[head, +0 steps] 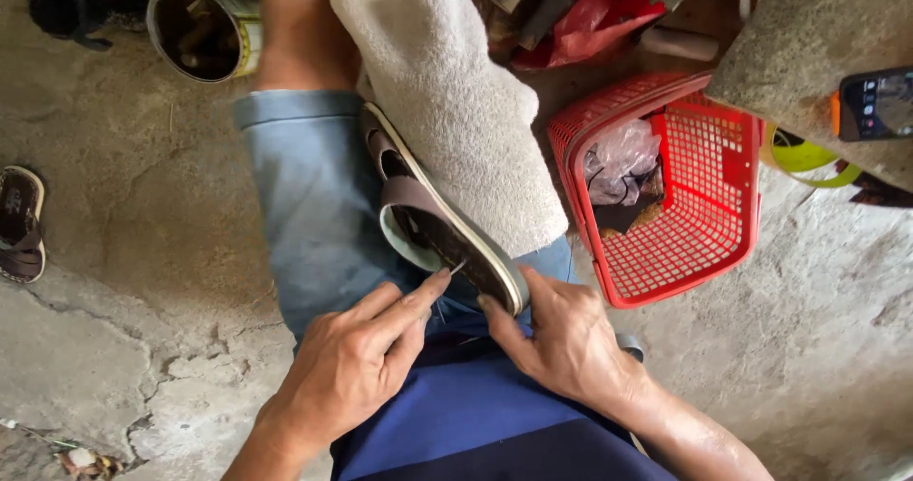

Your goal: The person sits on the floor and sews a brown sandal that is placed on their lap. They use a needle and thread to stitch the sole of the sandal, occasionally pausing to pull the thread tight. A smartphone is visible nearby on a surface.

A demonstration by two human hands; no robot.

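A brown sandal (433, 217) with a pale sole edge lies on its side across my lap, resting against a white towel (456, 110) draped over my right thigh. My right hand (561, 338) grips the sandal's near end, thumb on the sole edge. My left hand (357, 357) pinches a thin needle-like tool (457, 268) at the sandal's inner edge, close to the right thumb. I wear blue shorts (314, 196) and a dark blue shirt.
A red plastic basket (728, 215) with a plastic bag and small items stands to the right. A tin can (202, 30) sits at top left, another sandal (21, 222) at the left edge. A phone (875, 104) lies on a concrete block at top right. The floor is cracked concrete.
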